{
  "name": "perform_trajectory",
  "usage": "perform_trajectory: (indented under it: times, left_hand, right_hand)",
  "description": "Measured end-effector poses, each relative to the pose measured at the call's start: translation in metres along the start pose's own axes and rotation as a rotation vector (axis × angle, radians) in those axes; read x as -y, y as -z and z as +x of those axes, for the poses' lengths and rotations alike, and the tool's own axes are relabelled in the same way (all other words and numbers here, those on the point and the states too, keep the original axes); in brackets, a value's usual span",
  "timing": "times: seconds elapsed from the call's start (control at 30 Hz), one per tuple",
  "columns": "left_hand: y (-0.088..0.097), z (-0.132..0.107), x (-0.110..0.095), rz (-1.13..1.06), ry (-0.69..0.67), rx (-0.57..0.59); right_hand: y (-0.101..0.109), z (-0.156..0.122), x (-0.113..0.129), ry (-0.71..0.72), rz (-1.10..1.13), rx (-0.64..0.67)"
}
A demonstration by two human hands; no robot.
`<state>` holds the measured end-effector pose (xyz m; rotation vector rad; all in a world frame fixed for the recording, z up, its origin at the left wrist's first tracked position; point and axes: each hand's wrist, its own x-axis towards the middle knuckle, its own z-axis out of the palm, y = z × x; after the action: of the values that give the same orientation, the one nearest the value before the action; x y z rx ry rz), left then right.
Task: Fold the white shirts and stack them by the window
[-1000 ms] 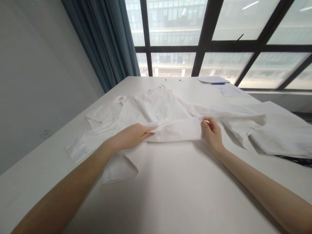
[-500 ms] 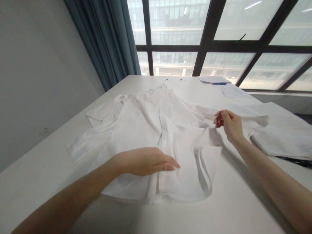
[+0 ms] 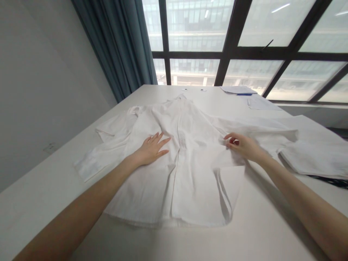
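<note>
A white button-up shirt [image 3: 187, 170] lies spread face up on the white table [image 3: 261, 232], collar away from me and hem toward me. My left hand [image 3: 150, 148] rests flat on the shirt's left front panel, fingers spread and open. My right hand [image 3: 241, 145] sits on the shirt's right side near the sleeve, its fingers curled and pinching the fabric. The right sleeve stretches toward the right; the left sleeve lies folded at the left.
A second white garment [image 3: 312, 152] lies folded at the right edge of the table. Papers [image 3: 259, 101] and a blue pen [image 3: 244, 94] sit at the far end by the window. A blue curtain [image 3: 119, 47] hangs at the back left.
The folded-up hem has been laid down toward me, so the shirt is spread out. My left hand moved up onto the front panel; my right hand came down onto the fabric.
</note>
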<state>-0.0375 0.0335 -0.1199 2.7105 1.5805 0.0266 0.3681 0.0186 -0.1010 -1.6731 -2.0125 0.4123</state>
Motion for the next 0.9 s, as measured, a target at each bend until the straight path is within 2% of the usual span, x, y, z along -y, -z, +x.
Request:
perform_trajectory:
  times: [0.1, 0.17, 0.23, 0.37, 0.5, 0.57, 0.63, 0.7, 0.77, 0.83, 0.9]
  left_hand:
    - [-0.005, 0.001, 0.004, -0.007, 0.007, 0.000]
    - [-0.006, 0.001, 0.004, 0.002, 0.019, -0.010]
    - [-0.006, 0.001, 0.003, 0.020, 0.024, -0.026]
    - [-0.005, 0.001, -0.002, 0.059, 0.032, -0.053]
    - [-0.004, 0.000, -0.005, 0.067, 0.037, -0.078]
    - [-0.004, 0.000, -0.005, 0.067, 0.038, -0.080]
    - [-0.004, 0.001, -0.005, 0.071, 0.040, -0.078]
    - [-0.005, 0.001, -0.004, 0.074, 0.040, -0.076]
    - [-0.005, 0.001, -0.004, 0.070, 0.037, -0.076]
    - [-0.005, 0.000, -0.004, 0.059, 0.033, -0.081]
    - [-0.005, 0.000, -0.003, 0.054, 0.028, -0.084]
  right_hand:
    - [0.014, 0.005, -0.010, 0.035, 0.009, -0.105]
    - [0.023, 0.009, -0.019, 0.044, -0.096, -0.218]
    - [0.028, 0.011, -0.028, 0.053, -0.179, -0.274]
    - [0.026, 0.005, -0.035, 0.055, -0.246, -0.191]
    - [0.022, -0.003, -0.008, 0.150, -0.246, -0.185]
    - [0.018, -0.009, 0.015, 0.244, -0.158, -0.088]
    - [0.012, -0.016, 0.039, 0.324, -0.068, 0.136]
    - [0.007, -0.024, 0.056, 0.317, -0.050, 0.403]
    - [0.004, -0.032, 0.062, 0.264, -0.077, 0.586]
    - [0.005, -0.038, 0.056, 0.237, -0.111, 0.628]
    - [0.009, -0.043, 0.046, 0.247, -0.126, 0.590]
